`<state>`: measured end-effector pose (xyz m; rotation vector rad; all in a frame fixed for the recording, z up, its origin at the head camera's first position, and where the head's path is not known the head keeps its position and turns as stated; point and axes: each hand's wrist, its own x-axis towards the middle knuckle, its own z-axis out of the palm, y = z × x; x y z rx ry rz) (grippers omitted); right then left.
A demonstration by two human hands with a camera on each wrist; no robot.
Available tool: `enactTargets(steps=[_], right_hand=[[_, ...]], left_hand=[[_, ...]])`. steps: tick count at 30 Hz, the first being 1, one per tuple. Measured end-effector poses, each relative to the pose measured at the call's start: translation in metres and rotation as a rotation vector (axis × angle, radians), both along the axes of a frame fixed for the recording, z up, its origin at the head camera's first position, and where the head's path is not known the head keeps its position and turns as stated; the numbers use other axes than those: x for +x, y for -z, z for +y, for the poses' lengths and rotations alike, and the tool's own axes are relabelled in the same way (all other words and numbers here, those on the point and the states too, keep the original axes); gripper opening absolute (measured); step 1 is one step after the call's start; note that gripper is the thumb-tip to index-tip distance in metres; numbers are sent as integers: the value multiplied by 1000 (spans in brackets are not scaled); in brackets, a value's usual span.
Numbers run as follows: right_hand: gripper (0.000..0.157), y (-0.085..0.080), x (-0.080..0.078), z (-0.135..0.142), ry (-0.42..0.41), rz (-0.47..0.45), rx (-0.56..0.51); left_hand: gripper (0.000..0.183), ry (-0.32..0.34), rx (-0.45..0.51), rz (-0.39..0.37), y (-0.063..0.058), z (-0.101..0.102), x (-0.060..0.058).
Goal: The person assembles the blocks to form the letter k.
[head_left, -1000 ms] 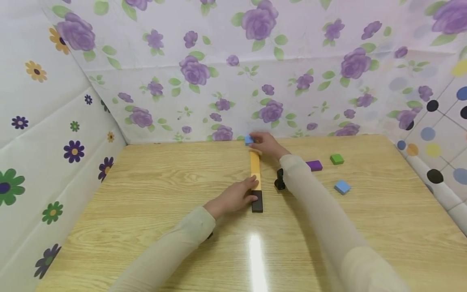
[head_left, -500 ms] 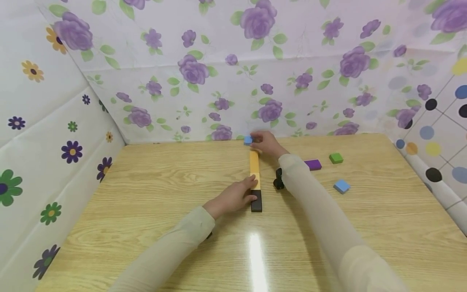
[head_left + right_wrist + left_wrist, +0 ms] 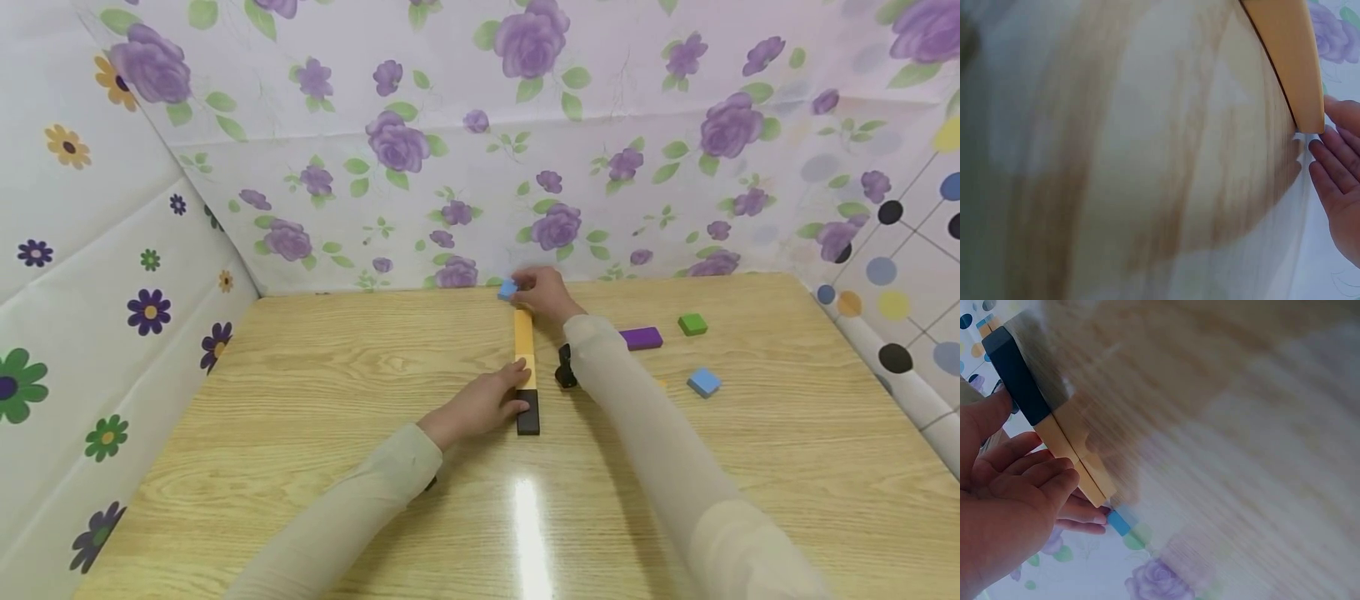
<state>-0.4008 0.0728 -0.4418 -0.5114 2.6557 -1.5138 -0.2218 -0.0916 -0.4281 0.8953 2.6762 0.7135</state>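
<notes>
A straight row runs away from me on the table: a black block (image 3: 528, 417), a pale yellow block (image 3: 531, 381) and an orange block (image 3: 523, 333). My left hand (image 3: 480, 402) rests on its near half, thumb at the black block and index finger over the pale yellow one. Past the far end, my right hand (image 3: 546, 293) pinches a small blue block (image 3: 507, 289) between thumb and fingers. That block sits slightly turned. In the right wrist view the orange block (image 3: 1294, 69) ends beside the right fingers, and the blue block is out of sight.
Right of the right forearm lie a purple block (image 3: 642, 337), a green block (image 3: 693, 324) and another blue block (image 3: 704, 382). A yellow bit (image 3: 662, 384) peeks out behind the sleeve. A flowered cloth (image 3: 480, 167) rises behind the table's far edge.
My right hand and forearm have shifted slightly left, and the small blue block has moved left and turned a little. More of the purple block shows. The left hand stays put.
</notes>
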Motion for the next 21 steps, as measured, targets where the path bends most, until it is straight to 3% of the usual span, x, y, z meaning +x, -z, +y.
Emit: enactTargets(steps=[21], right_hand=[[39,5,-4,2,13,9,6]], left_hand=[[55,-16,-2,-12,-3,2,1]])
